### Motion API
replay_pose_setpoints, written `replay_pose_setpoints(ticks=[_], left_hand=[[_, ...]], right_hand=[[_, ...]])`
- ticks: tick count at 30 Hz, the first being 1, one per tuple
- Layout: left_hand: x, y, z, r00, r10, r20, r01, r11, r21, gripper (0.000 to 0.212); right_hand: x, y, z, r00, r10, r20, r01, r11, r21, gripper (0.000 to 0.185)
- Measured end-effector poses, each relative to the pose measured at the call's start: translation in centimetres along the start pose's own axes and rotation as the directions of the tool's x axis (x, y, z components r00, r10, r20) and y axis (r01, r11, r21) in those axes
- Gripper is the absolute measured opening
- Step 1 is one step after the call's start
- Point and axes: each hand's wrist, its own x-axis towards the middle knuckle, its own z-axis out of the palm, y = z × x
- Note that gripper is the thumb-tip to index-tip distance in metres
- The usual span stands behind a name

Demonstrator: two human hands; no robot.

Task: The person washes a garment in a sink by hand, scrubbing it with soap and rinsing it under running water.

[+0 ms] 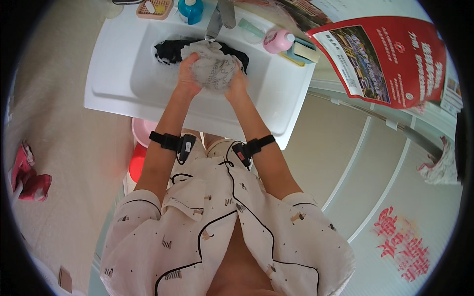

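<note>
Between my two hands is a bunched, wet grey cloth [214, 68] with printed lettering and soap foam on it. My left hand [189, 76] grips its left side, and my right hand [237, 81] grips its right side. The fingers are partly hidden by the cloth. Both hands are over the basin of a white washbasin [155, 92], just below the metal faucet [214, 27]. Behind the grey cloth, a dark wet cloth [172, 51] with foam at its left end lies in the basin.
Along the back rim stand a soap dish [154, 9], a blue bottle [190, 13], a pink bottle [277, 40] and a sponge [304, 51]. A red printed bag [389, 63] hangs at right above a metal rail [355, 107]. A pink basin [142, 131] sits below the washbasin's left side.
</note>
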Motion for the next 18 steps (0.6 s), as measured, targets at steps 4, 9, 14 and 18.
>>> replay_pose_setpoints(ticks=[4,9,14,18], left_hand=[[0.4,-0.4,-0.9,0.979,0.077,-0.19,-0.036,0.977,0.212,0.045],[1.9,-0.4,-3.2,0.994,0.056,0.095,-0.088,0.924,0.373,0.039],[1.3,1.1,-5.0,0.999,0.045,-0.017,-0.038,0.948,0.317,0.05],[0.2,2.5,-5.1,0.998,-0.064,-0.023,0.068,0.976,0.207,0.06]], right_hand=[[3.4,2.5,0.5,0.913,0.302,0.276,-0.317,0.948,0.01,0.036],[6.0,3.7,0.9,0.689,0.583,0.431,-0.552,0.807,-0.209,0.04],[5.7,3.5,-0.4,0.868,0.456,0.196,-0.383,0.867,-0.318,0.044],[3.6,2.5,0.0,0.954,0.255,0.155,-0.178,0.903,-0.392,0.042]])
